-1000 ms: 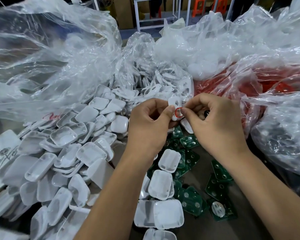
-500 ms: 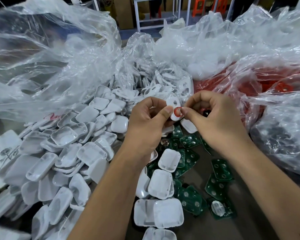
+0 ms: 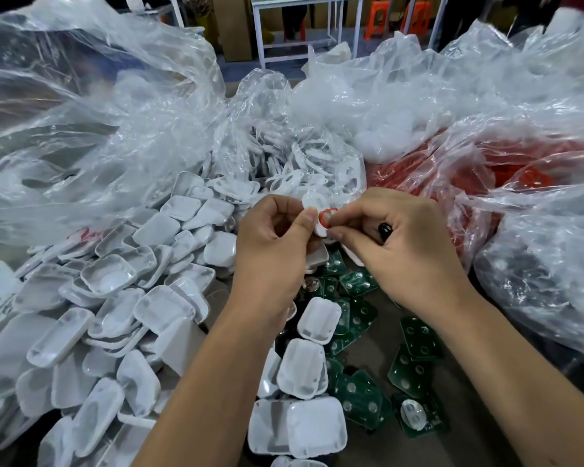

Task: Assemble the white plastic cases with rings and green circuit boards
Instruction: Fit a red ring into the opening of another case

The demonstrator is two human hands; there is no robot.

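The white case (image 3: pixel 312 210) is held up between both hands, above the green boards (image 3: pixel 415 369) on the tabletop (image 3: pixel 381 335). It looks light, stiff and slick, best pinched at its rims. The left hand (image 3: pixel 272 244) grips its edge; the right hand (image 3: pixel 402 241) pinches a small red ring (image 3: pixel 325 217) against it. Case piles (image 3: pixel 115 298) and bags (image 3: pixel 536 264) crowd both sides, leaving little room

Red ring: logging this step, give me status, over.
Both hands on it: left hand pinches white case piece, right hand presses red ring into it. Ring not seated flush. Nothing in the way.
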